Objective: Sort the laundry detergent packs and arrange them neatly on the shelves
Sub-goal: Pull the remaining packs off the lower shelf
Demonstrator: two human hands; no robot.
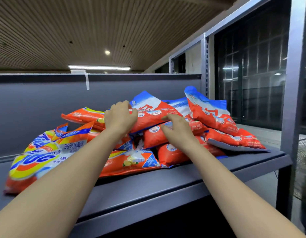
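Head view: I recorded a loose heap of glossy plastic detergent packs on the dark grey metal shelf (183, 182). My left hand (120, 117) gripped the near left edge of the topmost red, white and blue pack (152, 115), fingers curled over it. My right hand (178, 131) rested with spread, bent fingers on a red pack (154, 137) just beneath; I could not tell whether it gripped. Orange, yellow and blue packs (38, 160) lay at the left, red ones (212, 115) at the right.
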